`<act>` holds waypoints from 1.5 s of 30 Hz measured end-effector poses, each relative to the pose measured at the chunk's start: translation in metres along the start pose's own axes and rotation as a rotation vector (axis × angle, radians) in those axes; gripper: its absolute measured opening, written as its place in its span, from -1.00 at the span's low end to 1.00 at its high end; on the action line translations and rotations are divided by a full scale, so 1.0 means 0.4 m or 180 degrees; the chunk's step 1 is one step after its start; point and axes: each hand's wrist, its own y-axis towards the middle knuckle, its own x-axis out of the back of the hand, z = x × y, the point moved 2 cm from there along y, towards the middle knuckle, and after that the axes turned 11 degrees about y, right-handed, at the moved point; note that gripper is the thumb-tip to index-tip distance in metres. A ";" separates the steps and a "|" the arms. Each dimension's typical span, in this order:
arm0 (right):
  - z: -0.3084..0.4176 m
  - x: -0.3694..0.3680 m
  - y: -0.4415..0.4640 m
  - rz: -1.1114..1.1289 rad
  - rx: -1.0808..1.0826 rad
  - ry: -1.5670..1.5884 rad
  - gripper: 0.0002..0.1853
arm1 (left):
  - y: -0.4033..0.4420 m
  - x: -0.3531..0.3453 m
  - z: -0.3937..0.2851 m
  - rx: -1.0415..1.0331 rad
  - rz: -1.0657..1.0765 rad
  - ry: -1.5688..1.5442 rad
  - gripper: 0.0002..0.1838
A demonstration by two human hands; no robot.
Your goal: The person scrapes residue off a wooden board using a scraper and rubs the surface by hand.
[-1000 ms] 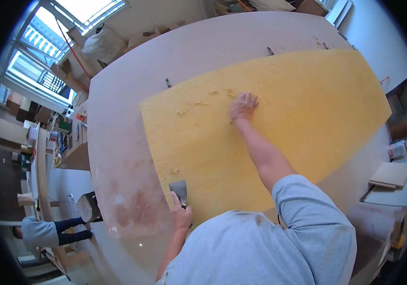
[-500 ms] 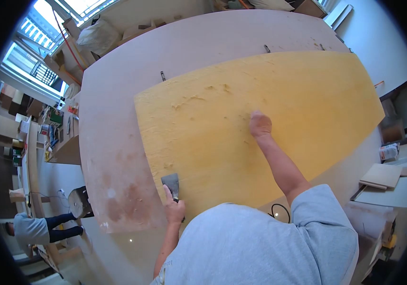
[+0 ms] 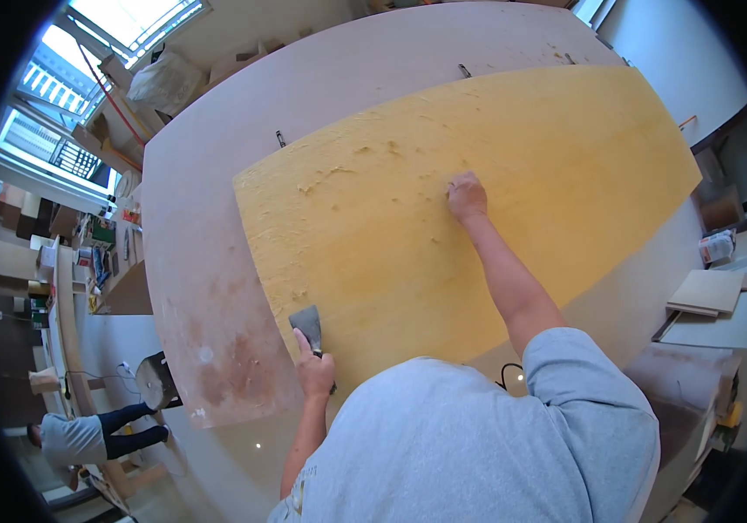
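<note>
A large yellow sheet [image 3: 556, 183] lies over a pale table [image 3: 190, 192]. Small lumps and crumbs [image 3: 325, 180] of yellowish material dot its left part, and the surface there looks rough. Near the sheet's lower left corner, my left hand [image 3: 313, 375] grips the handle of a wide-bladed scraper [image 3: 305, 322], its blade pointing away from me. My right hand [image 3: 467, 195] is closed at the middle of the sheet, arm stretched forward. Whatever its fingers may hold is hidden.
Dark clips [image 3: 465, 71] sit along the sheet's far edge. Reddish stains [image 3: 238, 370] mark the table at left. Another person [image 3: 73, 438] stands at a bench on the left, by a stool [image 3: 156, 381]. Stacked boards [image 3: 706, 292] and a white container [image 3: 716, 247] are at right.
The view has shifted slightly, moving the whole scene a little. My right hand stays closed at about the same part of the sheet; my left keeps hold of the scraper.
</note>
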 end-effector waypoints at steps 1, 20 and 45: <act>-0.015 -0.024 0.012 0.0121 -0.0080 0.0016 -0.72 | 0.000 0.000 0.000 0.0008 -0.0003 0.0014 0.06; 0.124 -0.033 -0.443 0.1381 0.1327 0.1232 -0.94 | -0.010 -0.003 -0.030 -0.0517 -0.0194 0.0269 0.01; -0.375 0.273 -0.346 -0.0725 -0.1158 -0.0993 -0.33 | 0.433 -0.067 -1.011 -0.3597 -0.0075 0.2273 -0.32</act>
